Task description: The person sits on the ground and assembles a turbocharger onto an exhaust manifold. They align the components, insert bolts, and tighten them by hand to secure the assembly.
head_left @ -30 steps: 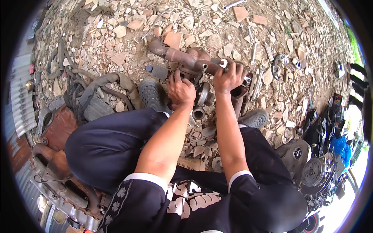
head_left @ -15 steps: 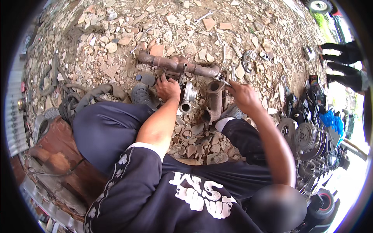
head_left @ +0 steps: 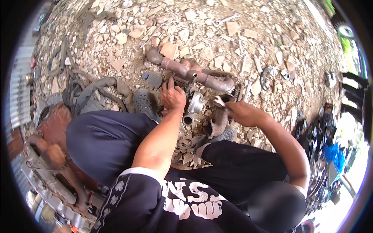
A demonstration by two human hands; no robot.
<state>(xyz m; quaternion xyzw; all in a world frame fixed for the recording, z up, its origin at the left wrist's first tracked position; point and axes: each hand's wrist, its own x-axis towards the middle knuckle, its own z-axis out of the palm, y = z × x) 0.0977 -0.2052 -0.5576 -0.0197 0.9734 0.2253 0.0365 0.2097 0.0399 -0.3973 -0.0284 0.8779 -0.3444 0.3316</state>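
Note:
A rusty exhaust manifold [head_left: 175, 67] lies on the stony ground, joined to a turbocharger [head_left: 197, 101] with a silvery housing. My left hand [head_left: 173, 96] is closed against the near side of the manifold, its index finger lying along the metal; the other fingertips are partly hidden. My right hand [head_left: 244, 113] grips a wrench [head_left: 219, 101], whose pale open end points left, above a rusty pipe elbow [head_left: 220, 123]. That elbow stands between the turbocharger and my right hand. The wrench's end is apart from the manifold's right end.
More wrenches [head_left: 228, 18] lie among broken stones and tile pieces. Black hoses [head_left: 83, 91] coil at the left, beside a rusty engine part [head_left: 54, 155]. Metal parts and a blue plastic bag [head_left: 334, 157] are heaped at the right. A person's dark-clothed legs [head_left: 353, 95] show far right.
My right hand has drawn the wrench back from the manifold's right end, toward me. My left hand stays on the manifold, index finger straighter. The whole view has shifted and turned slightly.

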